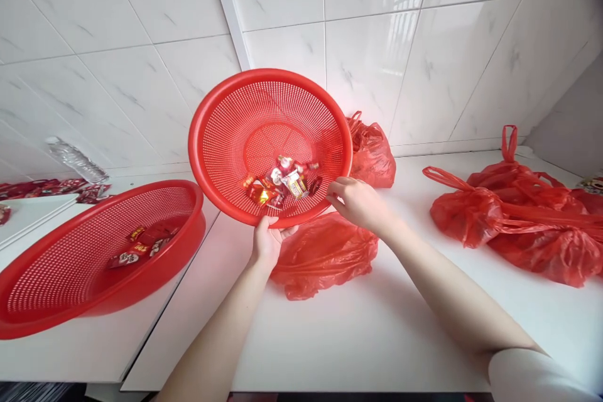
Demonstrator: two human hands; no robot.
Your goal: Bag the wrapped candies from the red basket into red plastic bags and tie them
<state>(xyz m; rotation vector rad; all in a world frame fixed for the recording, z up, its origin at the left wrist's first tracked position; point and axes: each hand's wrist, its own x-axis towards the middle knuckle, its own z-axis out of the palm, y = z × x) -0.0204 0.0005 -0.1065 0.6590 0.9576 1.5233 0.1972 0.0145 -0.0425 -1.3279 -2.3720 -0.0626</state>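
Note:
A red plastic mesh basket (277, 75) is tipped towards me, above the white table. Several small wrapped snacks (296, 185), in shiny red, gold and white packets, lie at its lower side. My left hand (267, 244) holds the near rim from below, thumb over the edge. At the right rim my right hand (355, 200) has its fingers curled together; whether they grip the rim or a small packet is hidden. Directly under the basket a red plastic bag (325, 257) lies on the table, its upper part covered by the basket.
A second red mesh basket (61, 320) with a few packets (125, 259) leans at the left. Behind it are a clear plastic bottle (78, 159) and more red packets. One filled red bag (374, 154) stands by the tiled wall; several knotted red bags (471, 213) lie at the right.

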